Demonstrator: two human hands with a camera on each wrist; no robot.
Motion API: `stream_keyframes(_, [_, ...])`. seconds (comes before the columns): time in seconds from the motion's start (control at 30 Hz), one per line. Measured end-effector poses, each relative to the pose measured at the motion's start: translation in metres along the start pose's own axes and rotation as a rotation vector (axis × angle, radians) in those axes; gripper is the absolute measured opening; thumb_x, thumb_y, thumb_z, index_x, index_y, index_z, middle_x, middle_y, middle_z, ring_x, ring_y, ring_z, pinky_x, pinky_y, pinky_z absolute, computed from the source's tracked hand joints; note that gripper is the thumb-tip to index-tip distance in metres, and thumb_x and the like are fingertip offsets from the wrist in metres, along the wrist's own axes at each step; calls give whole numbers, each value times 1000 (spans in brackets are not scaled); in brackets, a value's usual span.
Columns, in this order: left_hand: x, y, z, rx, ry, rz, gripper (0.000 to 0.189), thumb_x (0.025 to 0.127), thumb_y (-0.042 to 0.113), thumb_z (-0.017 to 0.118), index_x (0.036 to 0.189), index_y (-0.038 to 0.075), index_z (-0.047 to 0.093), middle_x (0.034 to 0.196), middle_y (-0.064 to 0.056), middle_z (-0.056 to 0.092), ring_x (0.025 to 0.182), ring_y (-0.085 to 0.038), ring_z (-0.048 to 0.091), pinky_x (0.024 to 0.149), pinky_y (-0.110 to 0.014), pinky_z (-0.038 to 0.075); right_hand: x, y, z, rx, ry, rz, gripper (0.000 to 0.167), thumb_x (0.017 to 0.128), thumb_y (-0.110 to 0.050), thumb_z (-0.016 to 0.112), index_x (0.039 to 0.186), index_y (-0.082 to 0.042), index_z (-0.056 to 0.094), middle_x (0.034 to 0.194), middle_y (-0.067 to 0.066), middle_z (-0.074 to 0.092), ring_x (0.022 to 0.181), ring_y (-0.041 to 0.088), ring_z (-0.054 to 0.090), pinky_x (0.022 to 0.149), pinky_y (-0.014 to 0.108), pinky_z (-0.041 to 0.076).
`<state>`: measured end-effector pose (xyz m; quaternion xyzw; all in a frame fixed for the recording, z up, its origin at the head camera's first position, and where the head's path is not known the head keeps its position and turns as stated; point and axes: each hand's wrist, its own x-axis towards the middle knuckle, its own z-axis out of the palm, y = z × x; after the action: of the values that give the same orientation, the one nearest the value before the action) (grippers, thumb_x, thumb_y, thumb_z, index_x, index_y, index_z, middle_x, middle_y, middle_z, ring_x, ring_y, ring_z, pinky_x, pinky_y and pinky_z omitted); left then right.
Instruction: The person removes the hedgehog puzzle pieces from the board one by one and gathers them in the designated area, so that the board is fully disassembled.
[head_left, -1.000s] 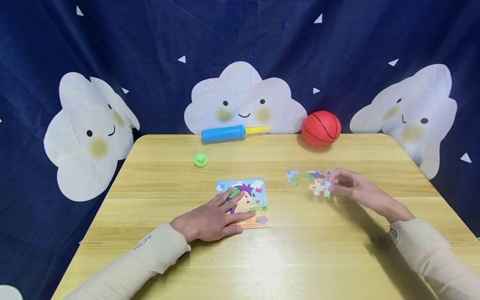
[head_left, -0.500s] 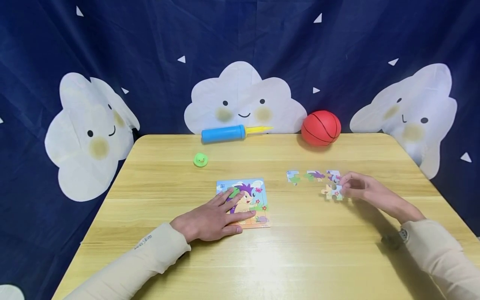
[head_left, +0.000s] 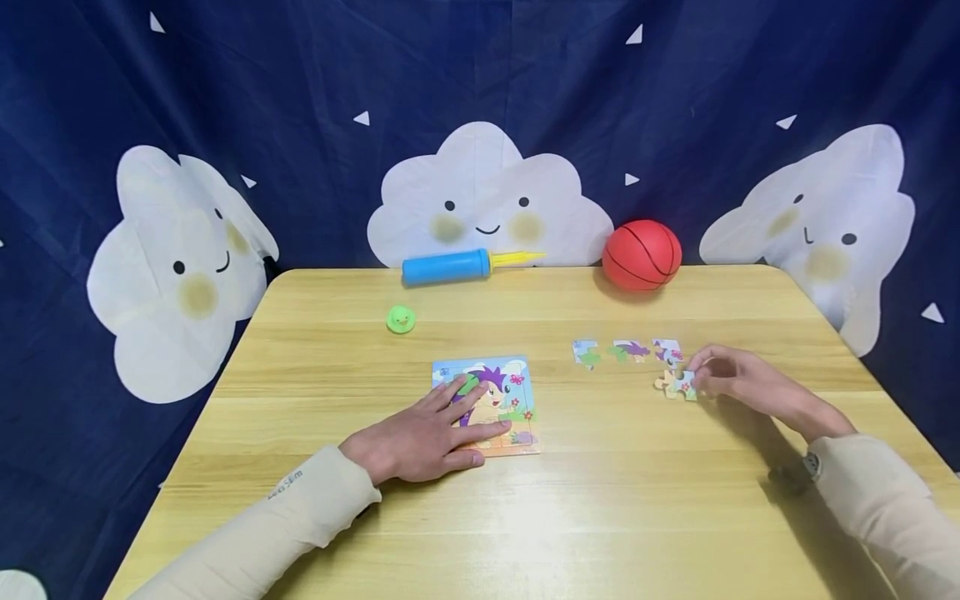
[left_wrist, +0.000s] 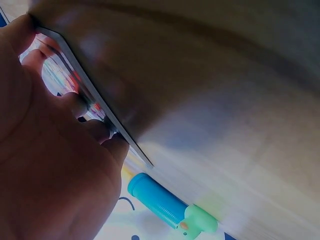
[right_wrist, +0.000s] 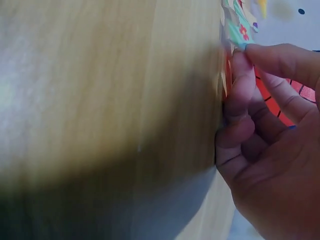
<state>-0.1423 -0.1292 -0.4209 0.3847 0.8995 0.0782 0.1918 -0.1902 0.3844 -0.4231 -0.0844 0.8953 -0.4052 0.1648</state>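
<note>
In the head view, my left hand point(head_left: 427, 429) lies with its fingers spread on a square puzzle point(head_left: 517, 392) that shows a purple-haired cartoon hedgehog. Its palm and fingertips over the board's edge fill the left of the left wrist view. At the right, my right hand point(head_left: 742, 385) pinches a jigsaw piece point(head_left: 682, 387) with a red flower between thumb and forefinger. The right wrist view shows that same piece point(right_wrist: 242, 33) at the fingertips. Behind it lie three spots of loose pieces: a blue-green one point(head_left: 585, 352), a purple-and-green one point(head_left: 630, 350) and one with an eye point(head_left: 665, 348).
A green toy duck point(head_left: 401, 319) sits left of centre on the wooden table point(head_left: 480, 525). Along the back edge lie a blue and yellow hand pump point(head_left: 447, 267) and a red ball point(head_left: 642, 255). A dark blue curtain point(head_left: 315, 67) with white clouds hangs behind.
My right hand has moved to the right with the flower piece, uncovering the loose piece with an eye. The left hand stays where it was on the puzzle.
</note>
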Motion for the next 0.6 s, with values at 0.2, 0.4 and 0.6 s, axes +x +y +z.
stream_keyframes(0.2, [0,-1,0,-1,3,0,54,116,51,46,169,46,36,186,-7,9,172,-38,1,140,-55,12,7,-4,3,-90,16,-20,14,107,-9,66,119,-1,65,108,6,71,91,3,62,76,23,56])
stream_keyframes(0.4, [1,-2,3,4,11,-2,54,116,52,46,169,48,35,186,-5,7,172,-37,0,140,-54,12,10,-7,4,-118,10,-49,12,106,-6,66,116,0,65,109,9,71,93,2,61,76,22,56])
stream_keyframes(0.6, [1,-2,3,5,7,-7,54,116,52,45,169,49,35,186,-5,7,172,-36,-1,140,-53,11,7,-6,3,-143,14,-39,16,109,-10,65,122,-2,66,114,9,70,95,4,60,79,22,54])
